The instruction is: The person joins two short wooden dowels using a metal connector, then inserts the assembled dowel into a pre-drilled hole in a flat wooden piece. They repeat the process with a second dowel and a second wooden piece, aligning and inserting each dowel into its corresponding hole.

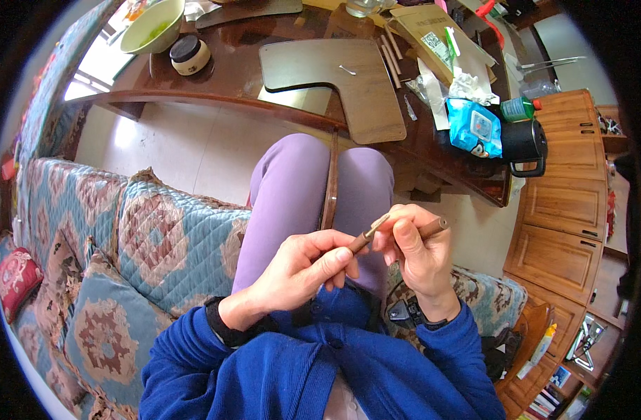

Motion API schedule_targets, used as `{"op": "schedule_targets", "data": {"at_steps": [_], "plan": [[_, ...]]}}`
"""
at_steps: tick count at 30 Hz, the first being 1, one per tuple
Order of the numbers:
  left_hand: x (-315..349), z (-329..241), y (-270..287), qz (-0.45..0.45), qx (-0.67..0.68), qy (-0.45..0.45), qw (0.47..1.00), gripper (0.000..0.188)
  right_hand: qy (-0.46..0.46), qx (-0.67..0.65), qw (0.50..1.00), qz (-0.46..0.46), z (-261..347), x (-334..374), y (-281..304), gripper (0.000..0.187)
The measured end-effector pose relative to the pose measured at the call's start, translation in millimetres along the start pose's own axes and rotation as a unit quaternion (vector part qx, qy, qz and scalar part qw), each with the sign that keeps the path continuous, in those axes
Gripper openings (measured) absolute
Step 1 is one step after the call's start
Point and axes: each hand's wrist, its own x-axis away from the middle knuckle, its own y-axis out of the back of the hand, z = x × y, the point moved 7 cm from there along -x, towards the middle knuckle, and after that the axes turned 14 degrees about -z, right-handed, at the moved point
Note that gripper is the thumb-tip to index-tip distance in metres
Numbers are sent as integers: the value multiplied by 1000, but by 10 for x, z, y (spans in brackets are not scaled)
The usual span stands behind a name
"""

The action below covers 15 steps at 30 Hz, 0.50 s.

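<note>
Both hands meet above my lap. My left hand (310,266) is closed around a brown rod (361,243), whose upper end carries a pale, narrow tip. In my right hand (418,252) is a second brown rod (433,227), pinched between thumb and fingers, with a small hole in its outer end. The pale tip reaches the right fingertips; whether the two rods touch is hidden by the fingers. A long, thin brown strip (331,178) stands between my knees, running from near the table edge down toward my left hand.
On the dark table (229,77) lie an L-shaped wooden board (369,105), several brown rods (390,56), cardboard (432,42), a blue wipes pack (474,129) and a black kettle (525,145). A lidded jar (189,56) and a bowl (154,28) stand at the left. A quilted sofa (180,245) surrounds me.
</note>
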Motion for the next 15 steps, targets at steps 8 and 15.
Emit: {"op": "schedule_targets", "data": {"at_steps": [8, 15], "plan": [[7, 70, -140, 91, 150, 105, 979, 42, -43, 23, 999, -21, -24, 12, -9, 22], [-5, 99, -148, 82, 141, 104, 981, 41, 22, 36, 999, -32, 28, -6, -12, 19]]}}
